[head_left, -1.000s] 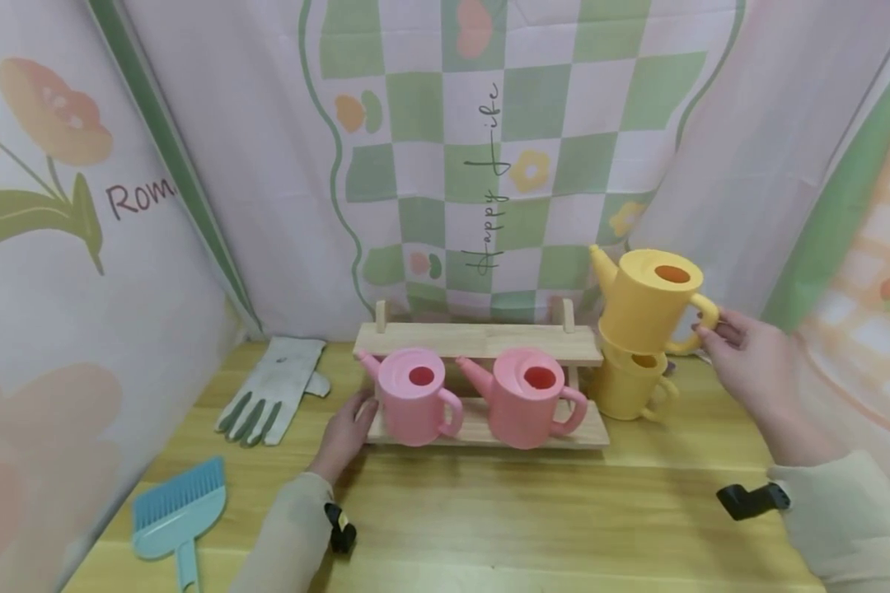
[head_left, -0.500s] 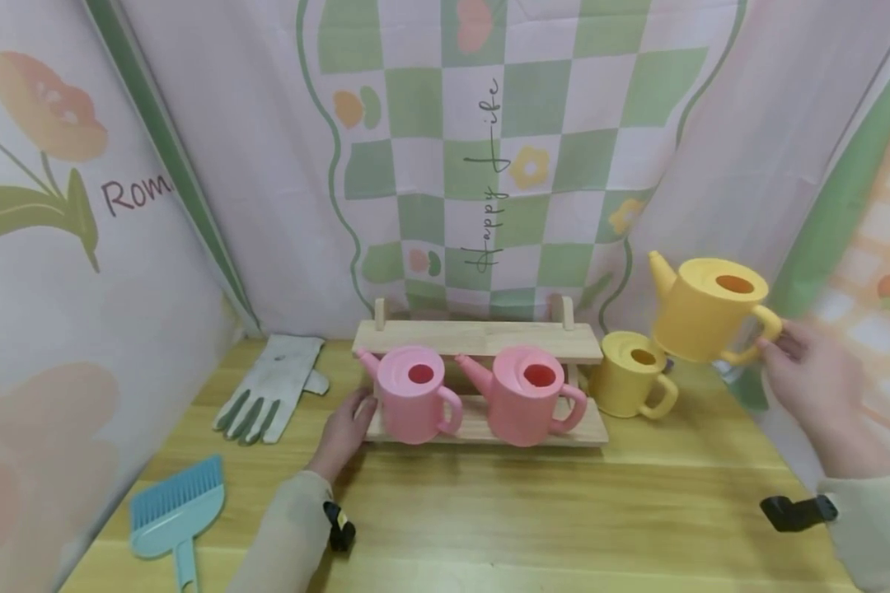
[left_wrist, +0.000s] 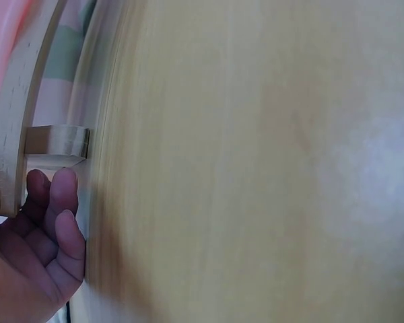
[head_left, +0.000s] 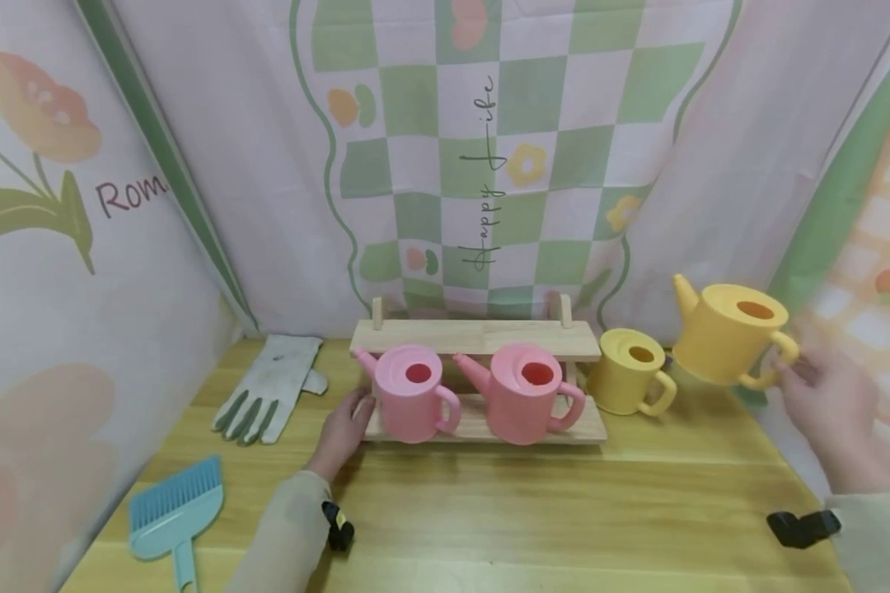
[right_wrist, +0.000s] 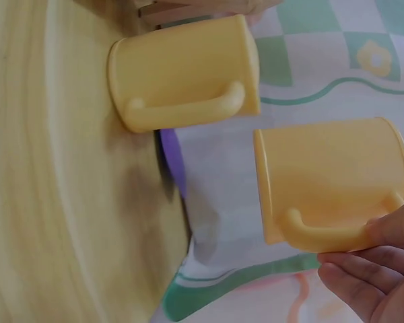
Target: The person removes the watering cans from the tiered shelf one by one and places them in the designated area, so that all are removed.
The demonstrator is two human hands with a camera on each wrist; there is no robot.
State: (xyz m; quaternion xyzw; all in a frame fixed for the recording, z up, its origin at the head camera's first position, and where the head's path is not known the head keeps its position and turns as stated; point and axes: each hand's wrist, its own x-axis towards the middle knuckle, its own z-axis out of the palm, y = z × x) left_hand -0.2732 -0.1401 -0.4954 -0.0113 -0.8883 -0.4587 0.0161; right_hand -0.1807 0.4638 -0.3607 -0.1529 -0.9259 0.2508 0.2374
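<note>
My right hand (head_left: 831, 395) pinches the handle of a yellow watering can (head_left: 730, 333), which hangs above the table's right back edge, spout to the left. In the right wrist view the thumb and fingers (right_wrist: 353, 276) meet at the handle of that can (right_wrist: 333, 178). A second yellow can (head_left: 626, 371) stands on the table beside the shelf. My left hand (head_left: 344, 428) grips the left end of the wooden shelf's lower board (head_left: 470, 427); in the left wrist view its fingers curl by the board (left_wrist: 17, 114). Two pink cans (head_left: 409, 399) (head_left: 521, 399) stand on that board.
A white and green glove (head_left: 278, 383) lies at the table's back left, with a blue brush and dustpan (head_left: 178, 511) in front of it. The shelf's upper board (head_left: 475, 338) holds nothing. Patterned curtains (head_left: 556, 198) hang behind and at both sides.
The right hand has carried the yellow can to the right and then lower, away from above the standing yellow can. The left hand has stayed at the shelf's end.
</note>
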